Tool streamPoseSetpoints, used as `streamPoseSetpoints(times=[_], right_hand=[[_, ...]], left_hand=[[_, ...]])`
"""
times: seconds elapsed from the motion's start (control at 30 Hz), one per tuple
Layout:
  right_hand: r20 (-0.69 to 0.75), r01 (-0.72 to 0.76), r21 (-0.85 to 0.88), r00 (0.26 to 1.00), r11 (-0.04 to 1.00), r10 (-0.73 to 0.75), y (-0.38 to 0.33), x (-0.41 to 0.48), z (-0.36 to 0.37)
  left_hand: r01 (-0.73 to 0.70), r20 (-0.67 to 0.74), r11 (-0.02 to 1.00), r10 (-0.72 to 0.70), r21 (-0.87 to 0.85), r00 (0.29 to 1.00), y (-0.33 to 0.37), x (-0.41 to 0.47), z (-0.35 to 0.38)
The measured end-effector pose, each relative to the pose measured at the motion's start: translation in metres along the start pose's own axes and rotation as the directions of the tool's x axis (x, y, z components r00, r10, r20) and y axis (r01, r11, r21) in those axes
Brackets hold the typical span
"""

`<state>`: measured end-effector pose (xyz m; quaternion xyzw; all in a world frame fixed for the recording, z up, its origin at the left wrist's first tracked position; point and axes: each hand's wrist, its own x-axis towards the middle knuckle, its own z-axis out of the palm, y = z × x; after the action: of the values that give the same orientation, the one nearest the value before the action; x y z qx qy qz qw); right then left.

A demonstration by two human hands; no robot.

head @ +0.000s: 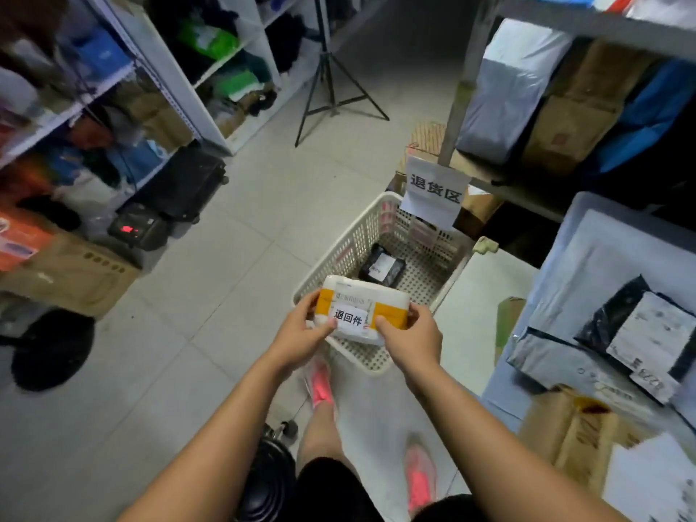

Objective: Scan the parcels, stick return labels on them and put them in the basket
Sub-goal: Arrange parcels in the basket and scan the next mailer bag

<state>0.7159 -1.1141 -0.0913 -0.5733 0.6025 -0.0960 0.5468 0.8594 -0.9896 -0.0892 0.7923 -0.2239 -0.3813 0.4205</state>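
Hands, left (301,333) and right (412,335), hold one labelled parcel (361,307) over one basket (350,239).

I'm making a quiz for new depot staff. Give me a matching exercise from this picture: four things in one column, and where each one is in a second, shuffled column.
Things
1. white parcel with orange tape
2. black parcel
3. paper sign
4. tripod

Places
A. lying inside the basket
B. hanging from the shelf post
C. held by the left hand and right hand
D. standing on the tiled floor

Pairs: 1-C, 2-A, 3-B, 4-D
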Motion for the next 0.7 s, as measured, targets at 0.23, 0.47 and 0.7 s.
streamPoseSetpoints(times=[0.23,0.47,0.7], right_hand=[[-0.229,-0.169,0.081,0.956,0.982,0.184,-0.018,0.126,0.059],[-0.253,-0.29,0.057,0.921,0.955,0.295,0.028,0.287,0.108],[-0.286,-0.385,0.009,0.883,0.923,0.371,0.153,0.451,0.157]], left_hand=[[-0.027,0.35,1.0,0.027,-0.005,0.936,-0.027,0.202,0.003],[-0.078,0.495,0.986,-0.006,0.15,0.869,-0.095,0.375,0.057],[-0.108,0.584,0.967,-0.049,0.231,0.811,-0.225,0.515,0.165]])
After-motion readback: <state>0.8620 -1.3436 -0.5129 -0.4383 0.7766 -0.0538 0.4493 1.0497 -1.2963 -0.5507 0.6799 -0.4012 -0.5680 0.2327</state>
